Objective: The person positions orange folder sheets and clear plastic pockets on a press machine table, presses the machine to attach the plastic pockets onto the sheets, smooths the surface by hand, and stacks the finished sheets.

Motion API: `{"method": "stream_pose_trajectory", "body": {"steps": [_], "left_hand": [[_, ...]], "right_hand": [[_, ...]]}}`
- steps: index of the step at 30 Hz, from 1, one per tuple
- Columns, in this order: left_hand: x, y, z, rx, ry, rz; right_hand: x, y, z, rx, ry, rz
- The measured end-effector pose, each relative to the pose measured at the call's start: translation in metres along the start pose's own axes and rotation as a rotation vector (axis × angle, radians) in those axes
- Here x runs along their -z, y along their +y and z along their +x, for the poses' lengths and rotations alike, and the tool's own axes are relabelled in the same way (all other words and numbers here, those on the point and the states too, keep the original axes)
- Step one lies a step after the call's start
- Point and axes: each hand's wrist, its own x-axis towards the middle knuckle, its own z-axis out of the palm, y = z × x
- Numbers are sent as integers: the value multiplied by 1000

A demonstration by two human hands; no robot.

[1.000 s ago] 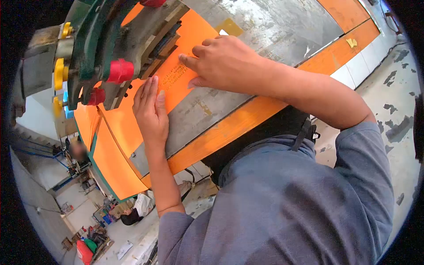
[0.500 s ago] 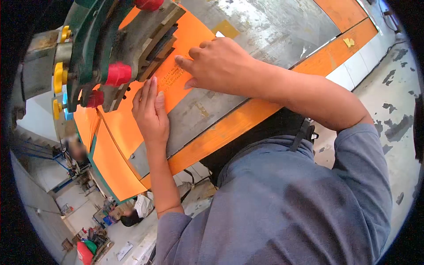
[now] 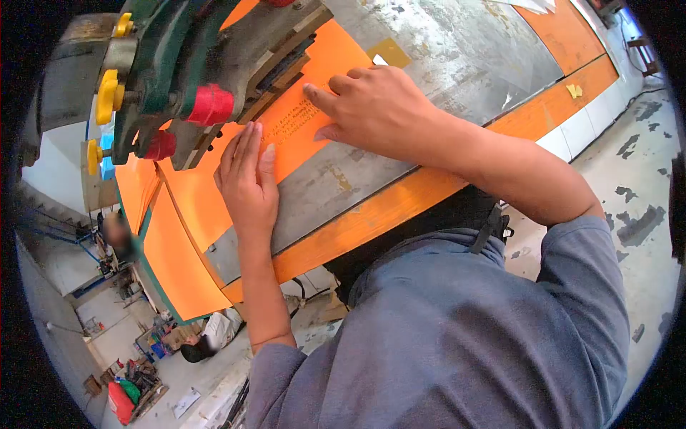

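Observation:
An orange sheet with lines of dark print [image 3: 286,146] lies on the grey metal table top [image 3: 329,179]. My left hand [image 3: 249,175] rests on the sheet near its printed lines, fingers extended and close together, thumb slightly apart. On the sheet's right part lies my right hand [image 3: 364,107], index finger stretched out, thumb apart and the other fingers bent. Its palm side is hidden. Just beyond the hands, a machine head with red-wrapped parts [image 3: 211,105] and yellow knobs [image 3: 109,96] hangs over the sheet.
An orange wooden edge [image 3: 371,227] runs along the table's near side. More orange sheets [image 3: 179,261] lie at the left. Yellow scraps [image 3: 574,91] sit on the right edge. Two other people are in the background, one in a white top [image 3: 223,329], beyond the left end.
The view has shifted slightly, so the machine head and sheet appear a little farther right. Both hands keep nearly the same pose on the sheet.

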Motion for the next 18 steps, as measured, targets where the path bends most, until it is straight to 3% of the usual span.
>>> {"method": "stream_pose_trajectory", "body": {"steps": [18], "left_hand": [[4, 0, -3, -19, 17, 35]], "right_hand": [[-3, 0, 0, 5, 97, 13]]}}
